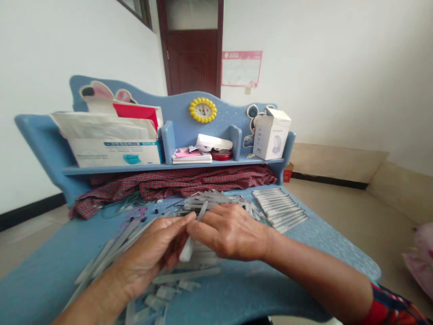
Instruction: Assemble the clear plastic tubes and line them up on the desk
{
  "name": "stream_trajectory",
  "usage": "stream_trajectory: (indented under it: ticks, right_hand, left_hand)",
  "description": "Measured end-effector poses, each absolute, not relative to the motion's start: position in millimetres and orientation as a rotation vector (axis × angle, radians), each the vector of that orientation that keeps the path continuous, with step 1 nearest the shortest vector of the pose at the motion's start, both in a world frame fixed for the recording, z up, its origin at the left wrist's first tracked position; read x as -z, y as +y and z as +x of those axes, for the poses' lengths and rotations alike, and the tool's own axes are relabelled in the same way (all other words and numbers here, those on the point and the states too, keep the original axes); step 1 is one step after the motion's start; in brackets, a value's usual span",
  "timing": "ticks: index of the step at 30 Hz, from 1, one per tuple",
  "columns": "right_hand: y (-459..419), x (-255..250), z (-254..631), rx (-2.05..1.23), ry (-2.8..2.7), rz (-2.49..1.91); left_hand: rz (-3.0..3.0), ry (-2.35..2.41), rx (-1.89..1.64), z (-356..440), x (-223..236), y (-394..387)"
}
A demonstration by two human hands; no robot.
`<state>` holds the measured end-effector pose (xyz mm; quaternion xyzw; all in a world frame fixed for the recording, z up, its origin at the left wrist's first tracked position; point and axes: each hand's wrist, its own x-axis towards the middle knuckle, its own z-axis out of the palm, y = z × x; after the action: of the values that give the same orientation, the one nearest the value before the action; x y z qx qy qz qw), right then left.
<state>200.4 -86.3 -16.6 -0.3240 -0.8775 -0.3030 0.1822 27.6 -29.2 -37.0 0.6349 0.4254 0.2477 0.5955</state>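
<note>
Gripped pale plastic pc. (186, 252) in closed fingers of L hand (160, 235) & R hand (230, 231), above blue table (323, 238), nr loose pcs. (189, 274) Prob. mid-way thru working it; next likely needed steady pinch.

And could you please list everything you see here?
Desk with shelf: one, blue, foreground
Plastic pieces: many, whitish, across the desk
Tube row: one, translucent, desk's right
Small bits: a few, black, desk's left
Checked cloth: one bundle, red, under shelf
Mask box: one, white, shelf's left
Clock: one, yellow, shelf back
Papers: one stack, white and pink, shelf middle
Case: one, white, shelf middle
Tin: one, red, shelf middle
Carton: one, white, shelf's right
Door: one, brown, behind
Poster: one, pink, wall
Held piece: one, whitish, between hands
Sleeve: one, multicoloured, right arm
Left hand: one, bare, on piece
Right hand: one, bare, on piece
</note>
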Motion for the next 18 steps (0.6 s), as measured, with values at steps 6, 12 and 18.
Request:
stream_trajectory:
  ticks: [6, 12, 18]
  right_hand:
    - [-87.7, -12.5, 234.8, 0.680, -2.681, -1.740]
    - [-100.1, 15.1, 306.7, 0.563, -2.650, -2.322]
    - [-112.0, 38.5, 343.1, 0.536, -2.629, -2.422]
  left_hand:
    - [1.462, 0.978, -0.579, 26.9, 30.4, -31.5]
    - [1.560, 0.862, -0.558, 26.0, 29.5, -37.1]
    - [1.609, 0.862, -0.531, 27.4, 28.7, -42.6]
